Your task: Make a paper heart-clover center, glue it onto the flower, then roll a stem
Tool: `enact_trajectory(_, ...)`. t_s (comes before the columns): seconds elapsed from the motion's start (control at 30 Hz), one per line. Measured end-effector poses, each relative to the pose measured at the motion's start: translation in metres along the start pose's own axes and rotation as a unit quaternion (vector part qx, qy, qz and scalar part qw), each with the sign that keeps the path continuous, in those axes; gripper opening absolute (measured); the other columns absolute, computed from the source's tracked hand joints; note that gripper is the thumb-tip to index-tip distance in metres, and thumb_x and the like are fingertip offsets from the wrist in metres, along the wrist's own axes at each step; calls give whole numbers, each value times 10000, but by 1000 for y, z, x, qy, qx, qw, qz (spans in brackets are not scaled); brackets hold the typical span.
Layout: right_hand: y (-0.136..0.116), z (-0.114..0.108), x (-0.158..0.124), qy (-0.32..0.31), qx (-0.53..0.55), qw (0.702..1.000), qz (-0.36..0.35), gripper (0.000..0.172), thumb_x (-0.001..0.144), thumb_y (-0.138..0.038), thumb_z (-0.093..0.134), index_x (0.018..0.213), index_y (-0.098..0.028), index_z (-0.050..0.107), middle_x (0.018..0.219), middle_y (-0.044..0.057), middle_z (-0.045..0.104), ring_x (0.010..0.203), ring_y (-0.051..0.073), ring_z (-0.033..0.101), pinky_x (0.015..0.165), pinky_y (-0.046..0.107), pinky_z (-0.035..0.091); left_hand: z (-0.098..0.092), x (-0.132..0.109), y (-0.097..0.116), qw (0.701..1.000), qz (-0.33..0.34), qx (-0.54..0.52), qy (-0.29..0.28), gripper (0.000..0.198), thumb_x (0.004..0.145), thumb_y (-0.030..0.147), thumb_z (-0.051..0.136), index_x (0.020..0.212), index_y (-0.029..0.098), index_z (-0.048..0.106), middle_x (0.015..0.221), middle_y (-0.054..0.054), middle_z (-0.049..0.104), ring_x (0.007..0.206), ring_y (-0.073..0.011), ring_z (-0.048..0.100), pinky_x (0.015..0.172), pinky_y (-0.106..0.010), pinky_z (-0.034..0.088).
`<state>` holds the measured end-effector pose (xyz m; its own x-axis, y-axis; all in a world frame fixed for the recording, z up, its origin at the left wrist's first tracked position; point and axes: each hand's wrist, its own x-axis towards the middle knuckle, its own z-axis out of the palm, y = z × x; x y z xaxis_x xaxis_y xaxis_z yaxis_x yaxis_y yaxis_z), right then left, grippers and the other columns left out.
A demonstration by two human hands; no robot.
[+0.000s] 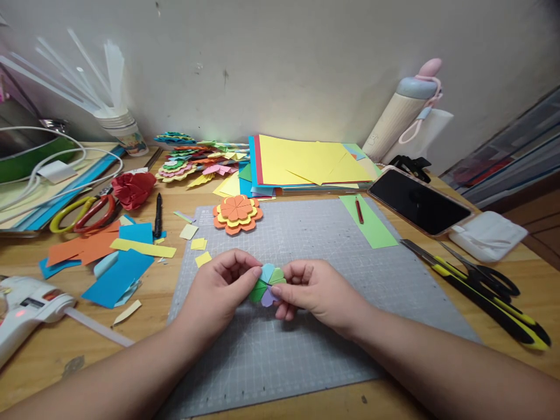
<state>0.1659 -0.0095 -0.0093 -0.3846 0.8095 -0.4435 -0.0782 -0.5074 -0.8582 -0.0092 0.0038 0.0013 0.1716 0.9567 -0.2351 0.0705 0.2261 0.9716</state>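
Between my two hands is a small paper flower [268, 274] with light blue, green and purple petals, raised just over the grey cutting mat [324, 245]. My left hand [225, 284] pinches its left edge between thumb and fingers. On the right side, my right hand [312, 290] grips it too, its thumb lying on the lower petals. Fingers cover parts of the flower's rim. Beyond my hands, a layered orange and yellow paper flower [237, 213] lies on the mat's far left. A green paper strip [376, 227] with a short dark red pencil [359, 210] rests at the far right.
Paper scraps [118, 280], scissors [83, 216] and a glue gun [35, 309] lie on the left. A paper stack [306, 160] and finished flowers [184, 163] sit along the wall. To the right are a phone [420, 198], black scissors [490, 277], a cutter knife [490, 309] and a bottle [394, 116].
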Motion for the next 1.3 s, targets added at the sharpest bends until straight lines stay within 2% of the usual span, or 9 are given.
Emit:
enact_trajectory(0.33, 1, -2, 1, -4, 0, 1000, -6, 223, 724, -304, 751, 653, -151, 606, 529, -8, 650, 471, 77, 593, 491, 194, 469, -2, 1, -2, 1000, 3, -4, -7, 164, 718, 300, 720, 743, 167, 629, 624, 40, 600, 570, -77, 513, 542, -186, 395)
enact_trajectory(0.63, 1, -3, 1, -7, 10, 1000, -7, 190, 733, -310, 748, 756, -142, 662, 574, -7, 665, 489, 73, 594, 509, 195, 466, -2, 0, -2, 1000, -1, -19, 0, 167, 713, 294, 732, 737, 166, 628, 630, 36, 605, 578, -84, 520, 552, -194, 401)
enact_trajectory(0.9, 3, -4, 2, -19, -16, 1000, -15, 204, 745, -322, 744, 728, -136, 663, 569, -2, 661, 505, 79, 590, 534, 209, 476, -1, 0, -1, 1000, -5, -10, -13, 187, 709, 308, 723, 734, 153, 621, 612, 33, 598, 561, -75, 506, 535, -186, 387)
enact_trajectory(1.3, 2, -4, 3, -18, 7, 1000, -15, 141, 741, -263, 735, 783, -142, 676, 579, -6, 670, 497, 81, 599, 517, 204, 475, -1, 1, -1, 1000, 5, -17, -7, 194, 683, 303, 723, 723, 150, 610, 604, 32, 598, 557, -75, 510, 535, -188, 392)
